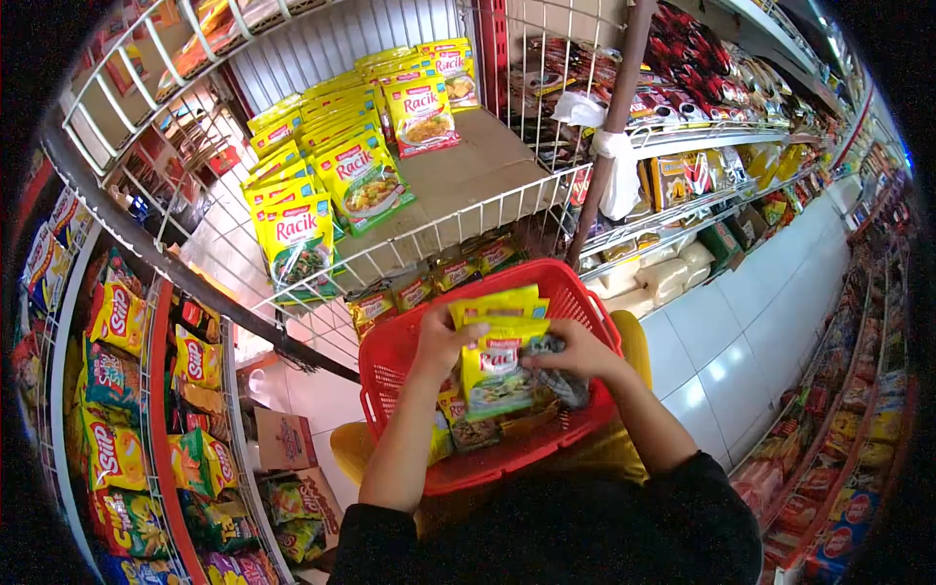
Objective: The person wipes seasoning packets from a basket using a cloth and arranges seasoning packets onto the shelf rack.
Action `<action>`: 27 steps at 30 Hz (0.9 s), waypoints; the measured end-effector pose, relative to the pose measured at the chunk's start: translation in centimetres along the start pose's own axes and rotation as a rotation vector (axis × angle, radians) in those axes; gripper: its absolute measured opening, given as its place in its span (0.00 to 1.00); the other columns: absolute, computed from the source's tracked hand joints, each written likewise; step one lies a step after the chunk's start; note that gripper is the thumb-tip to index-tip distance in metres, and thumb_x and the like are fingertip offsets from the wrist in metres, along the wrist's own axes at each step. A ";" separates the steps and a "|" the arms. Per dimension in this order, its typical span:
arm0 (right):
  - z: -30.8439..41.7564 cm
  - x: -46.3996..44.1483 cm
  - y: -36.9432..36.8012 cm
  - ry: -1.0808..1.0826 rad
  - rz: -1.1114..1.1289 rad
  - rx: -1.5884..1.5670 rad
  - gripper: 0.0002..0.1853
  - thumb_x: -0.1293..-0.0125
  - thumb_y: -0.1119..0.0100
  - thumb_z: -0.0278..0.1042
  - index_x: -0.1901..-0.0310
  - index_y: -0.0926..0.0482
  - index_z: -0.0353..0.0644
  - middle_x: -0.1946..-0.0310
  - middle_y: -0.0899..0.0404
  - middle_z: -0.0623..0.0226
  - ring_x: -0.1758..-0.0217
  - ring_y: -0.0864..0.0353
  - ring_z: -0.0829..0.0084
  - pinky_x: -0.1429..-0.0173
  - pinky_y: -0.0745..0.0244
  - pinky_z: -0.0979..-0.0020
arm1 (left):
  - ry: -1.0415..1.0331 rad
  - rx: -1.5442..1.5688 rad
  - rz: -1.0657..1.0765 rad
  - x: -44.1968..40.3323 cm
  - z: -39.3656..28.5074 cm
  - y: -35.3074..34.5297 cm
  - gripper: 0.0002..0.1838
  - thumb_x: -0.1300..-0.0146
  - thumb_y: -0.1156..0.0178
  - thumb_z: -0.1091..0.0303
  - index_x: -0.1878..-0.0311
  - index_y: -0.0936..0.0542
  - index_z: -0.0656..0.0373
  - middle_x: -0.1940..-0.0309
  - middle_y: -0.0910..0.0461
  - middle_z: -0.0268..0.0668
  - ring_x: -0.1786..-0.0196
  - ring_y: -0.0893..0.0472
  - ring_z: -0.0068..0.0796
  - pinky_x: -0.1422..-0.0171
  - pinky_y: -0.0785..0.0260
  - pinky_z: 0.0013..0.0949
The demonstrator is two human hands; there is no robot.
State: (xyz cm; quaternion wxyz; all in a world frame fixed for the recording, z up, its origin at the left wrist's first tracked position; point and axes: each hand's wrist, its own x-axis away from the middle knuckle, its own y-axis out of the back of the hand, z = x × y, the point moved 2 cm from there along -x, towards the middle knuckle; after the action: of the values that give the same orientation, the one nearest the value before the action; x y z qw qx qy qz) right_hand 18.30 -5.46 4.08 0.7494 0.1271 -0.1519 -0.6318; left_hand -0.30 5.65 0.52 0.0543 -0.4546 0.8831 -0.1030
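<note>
Over a red plastic basket [595,405] on my lap, I hold a small stack of yellow and green Racik seasoning packets [499,363]. My left hand [444,343] is closed on their left edge, thumb across the front. My right hand [575,349] is closed at their right edge; its fingertips are partly hidden. A dark, shiny packet [565,385] shows just under my right hand, and I cannot make out whether the hand grips it too. More Racik packets [466,424] lie in the basket below.
Ahead, a white wire shelf [444,234] lined with cardboard [478,175] bears rows of Racik packets [366,180]. Snack bags [119,453] fill racks on the left. Shelves of packaged goods [682,180] stand at the right, beside a tiled floor [751,341].
</note>
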 end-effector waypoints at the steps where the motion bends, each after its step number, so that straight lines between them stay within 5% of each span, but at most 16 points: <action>1: -0.6 -0.4 -0.2 -0.002 0.005 -0.002 0.28 0.49 0.33 0.34 0.46 0.29 0.36 0.54 0.23 0.61 0.50 0.27 0.73 0.44 0.35 0.71 | 0.024 0.040 -0.049 -0.6 0.3 0.1 0.17 0.51 0.34 0.68 0.58 0.23 0.62 0.63 0.20 0.38 0.65 0.21 0.27 0.58 0.28 0.30; 3: -1.9 -1.1 -0.4 -0.092 -0.103 -0.252 0.22 0.49 0.34 0.35 0.51 0.24 0.37 0.60 0.21 0.64 0.55 0.25 0.75 0.48 0.32 0.73 | 0.050 0.079 -0.104 -0.3 0.2 -0.2 0.19 0.49 0.35 0.65 0.55 0.24 0.62 0.61 0.20 0.38 0.64 0.21 0.28 0.56 0.28 0.31; 6: -1.8 -1.6 0.3 -0.154 -0.186 -0.401 0.19 0.48 0.34 0.35 0.54 0.22 0.37 0.63 0.20 0.65 0.58 0.24 0.77 0.52 0.31 0.74 | 0.241 0.546 0.146 0.8 -0.7 -2.1 0.29 0.43 0.41 0.51 0.44 0.30 0.61 0.53 0.23 0.41 0.56 0.22 0.32 0.50 0.29 0.37; 9: -1.1 -1.6 1.8 -0.177 -0.261 -0.445 0.18 0.48 0.35 0.35 0.55 0.22 0.39 0.64 0.20 0.64 0.58 0.25 0.78 0.53 0.31 0.75 | 0.536 0.361 0.153 1.5 0.5 -3.2 0.35 0.40 0.49 0.41 0.40 0.35 0.59 0.46 0.28 0.42 0.49 0.24 0.35 0.44 0.32 0.41; 12: -0.4 -1.8 3.4 -0.059 -0.367 0.157 0.16 0.47 0.36 0.34 0.57 0.22 0.39 0.61 0.21 0.63 0.59 0.25 0.77 0.53 0.30 0.75 | 0.472 0.500 0.171 0.9 0.0 -4.3 0.33 0.39 0.52 0.41 0.39 0.35 0.58 0.45 0.28 0.42 0.47 0.25 0.36 0.43 0.33 0.42; 13: 0.8 -1.7 3.9 -0.048 -0.375 0.166 0.16 0.47 0.36 0.34 0.57 0.22 0.39 0.61 0.21 0.63 0.59 0.25 0.77 0.53 0.30 0.75 | 0.458 0.582 0.165 0.9 -0.1 -4.5 0.33 0.39 0.53 0.41 0.39 0.35 0.57 0.45 0.28 0.42 0.46 0.26 0.37 0.42 0.33 0.42; 16: 5.5 0.5 5.6 0.134 -0.902 0.092 0.20 0.50 0.35 0.33 0.54 0.24 0.41 0.54 0.24 0.59 0.55 0.25 0.70 0.49 0.31 0.69 | 0.472 0.625 0.187 1.1 -0.3 -4.8 0.32 0.38 0.53 0.41 0.39 0.35 0.56 0.45 0.28 0.41 0.45 0.26 0.37 0.41 0.34 0.43; 20: 7.0 0.7 2.3 0.480 -1.007 0.434 0.27 0.53 0.35 0.33 0.47 0.27 0.46 0.43 0.32 0.56 0.46 0.30 0.59 0.44 0.34 0.63 | 0.477 0.723 0.196 1.0 0.4 -5.8 0.31 0.37 0.55 0.42 0.38 0.35 0.54 0.43 0.30 0.39 0.45 0.27 0.37 0.40 0.35 0.43; 27: 5.8 0.0 -6.3 0.441 -0.563 0.988 0.30 0.53 0.35 0.32 0.44 0.28 0.58 0.35 0.43 0.54 0.34 0.43 0.50 0.36 0.43 0.57 | 0.256 0.885 0.157 1.6 0.8 -5.1 0.28 0.34 0.57 0.47 0.36 0.38 0.53 0.40 0.33 0.38 0.42 0.29 0.35 0.38 0.36 0.42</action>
State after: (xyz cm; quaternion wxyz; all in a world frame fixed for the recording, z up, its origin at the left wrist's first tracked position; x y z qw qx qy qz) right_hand 10.29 -6.52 7.03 0.4199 0.6229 -0.2288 -0.6191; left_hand 2.93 1.35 0.96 0.1412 -0.3030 0.7857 -0.5205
